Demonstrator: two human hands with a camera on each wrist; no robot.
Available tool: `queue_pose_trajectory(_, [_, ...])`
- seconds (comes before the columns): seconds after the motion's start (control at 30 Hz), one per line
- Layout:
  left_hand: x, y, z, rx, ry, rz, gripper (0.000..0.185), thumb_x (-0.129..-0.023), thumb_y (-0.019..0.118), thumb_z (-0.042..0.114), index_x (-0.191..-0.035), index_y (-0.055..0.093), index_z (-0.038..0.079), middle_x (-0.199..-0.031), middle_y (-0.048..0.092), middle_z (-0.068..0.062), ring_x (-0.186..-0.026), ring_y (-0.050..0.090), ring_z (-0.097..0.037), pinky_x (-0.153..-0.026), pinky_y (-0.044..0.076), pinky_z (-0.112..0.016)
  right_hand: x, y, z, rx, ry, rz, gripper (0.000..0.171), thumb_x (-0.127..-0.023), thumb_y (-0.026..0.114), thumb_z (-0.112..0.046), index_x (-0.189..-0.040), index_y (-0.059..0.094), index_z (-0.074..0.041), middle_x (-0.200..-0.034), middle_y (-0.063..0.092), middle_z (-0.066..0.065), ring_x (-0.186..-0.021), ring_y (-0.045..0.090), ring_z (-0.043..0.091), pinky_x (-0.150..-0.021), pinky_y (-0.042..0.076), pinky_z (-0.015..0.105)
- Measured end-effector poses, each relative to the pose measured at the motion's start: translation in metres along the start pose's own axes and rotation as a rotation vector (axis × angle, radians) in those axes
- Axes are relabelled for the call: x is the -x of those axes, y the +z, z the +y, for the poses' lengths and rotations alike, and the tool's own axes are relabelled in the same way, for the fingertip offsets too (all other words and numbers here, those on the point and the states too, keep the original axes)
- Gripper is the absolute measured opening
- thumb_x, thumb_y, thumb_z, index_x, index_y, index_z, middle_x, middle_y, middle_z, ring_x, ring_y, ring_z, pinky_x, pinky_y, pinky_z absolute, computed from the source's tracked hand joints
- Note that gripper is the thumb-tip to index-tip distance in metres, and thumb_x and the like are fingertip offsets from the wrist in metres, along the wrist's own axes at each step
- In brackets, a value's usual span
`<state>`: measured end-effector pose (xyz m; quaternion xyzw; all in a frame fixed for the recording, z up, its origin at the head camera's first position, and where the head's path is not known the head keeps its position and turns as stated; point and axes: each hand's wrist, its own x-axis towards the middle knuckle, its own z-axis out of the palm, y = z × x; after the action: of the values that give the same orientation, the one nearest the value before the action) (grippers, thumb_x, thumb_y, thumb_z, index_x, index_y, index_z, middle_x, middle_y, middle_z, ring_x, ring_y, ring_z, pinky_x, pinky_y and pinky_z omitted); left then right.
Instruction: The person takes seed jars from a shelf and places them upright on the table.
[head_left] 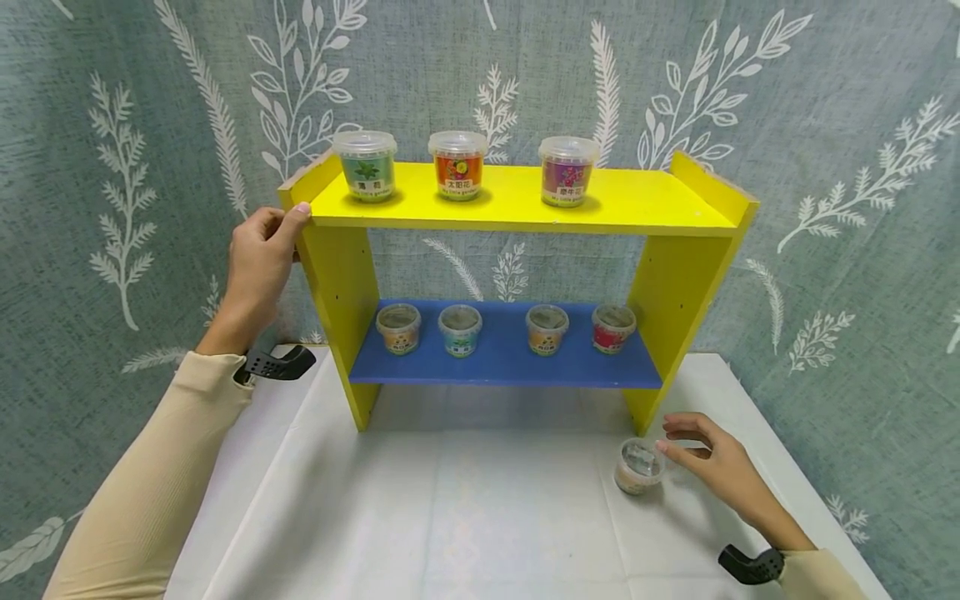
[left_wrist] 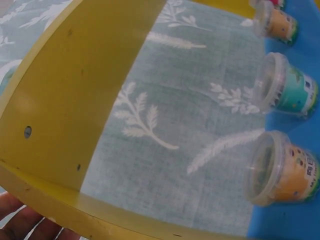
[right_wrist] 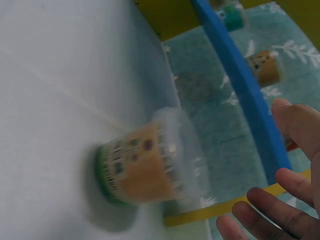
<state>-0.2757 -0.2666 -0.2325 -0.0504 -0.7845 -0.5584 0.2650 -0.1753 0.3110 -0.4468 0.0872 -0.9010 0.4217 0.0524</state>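
A yellow shelf unit point(head_left: 510, 223) with a blue lower board point(head_left: 495, 371) stands on the white table. My left hand point(head_left: 261, 254) grips its upper left corner, thumb on top; its fingertips point(left_wrist: 42, 227) show past the side panel in the left wrist view. On the table by the shelf's right foot sits a small lidded plastic cup point(head_left: 639, 467), whose orange label point(right_wrist: 145, 165) shows in the right wrist view. Just right of this cup hovers my right hand point(head_left: 712, 462), fingers loosely bent and apart from it, holding nothing.
The top board carries a green cup point(head_left: 367, 167), an orange-red cup point(head_left: 458, 167) and a purple cup point(head_left: 567, 172). Several smaller-looking cups, including a teal one point(head_left: 460, 331) and a red one point(head_left: 612, 329), line the blue board. Leaf-patterned cloth point(head_left: 825, 250) hangs behind.
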Motion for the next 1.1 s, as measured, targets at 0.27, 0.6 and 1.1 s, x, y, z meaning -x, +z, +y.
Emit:
queue_pose_trajectory(0.27, [0.0,-0.001,0.0,-0.015,0.011,-0.013,0.043,-0.102,0.055,0.054,-0.113,0.061,0.013,-0.108,0.058,0.002,-0.095,0.056,-0.014,-0.086,0.045,-0.031,-0.007,-0.013,-0.019,-0.037,-0.058,0.002,0.046,-0.101,0.068,-0.035,-0.139,0.055,-0.013,-0.13,0.061,0.006,-0.113,0.06,0.005,-0.087,0.053,0.02])
queue_pose_trajectory(0.6, [0.001,-0.003,-0.002,-0.012,-0.008,-0.021,0.045,-0.102,0.055,0.056,-0.115,0.06,0.013,-0.11,0.058,0.001,-0.096,0.056,-0.016,-0.087,0.045,-0.03,-0.017,-0.032,-0.056,-0.094,-0.191,0.019,0.043,-0.103,0.066,-0.019,-0.142,0.053,-0.008,-0.131,0.06,0.013,-0.117,0.06,0.011,-0.091,0.05,0.016])
queue_pose_trajectory(1.1, [0.0,-0.001,-0.001,-0.02,-0.006,-0.019,0.046,-0.101,0.056,0.057,-0.113,0.06,0.013,-0.109,0.059,0.001,-0.095,0.057,-0.015,-0.088,0.046,-0.031,-0.034,-0.06,-0.109,-0.136,-0.387,0.095,0.042,-0.098,0.066,0.003,-0.138,0.056,-0.005,-0.127,0.063,0.004,-0.116,0.061,0.012,-0.092,0.05,0.017])
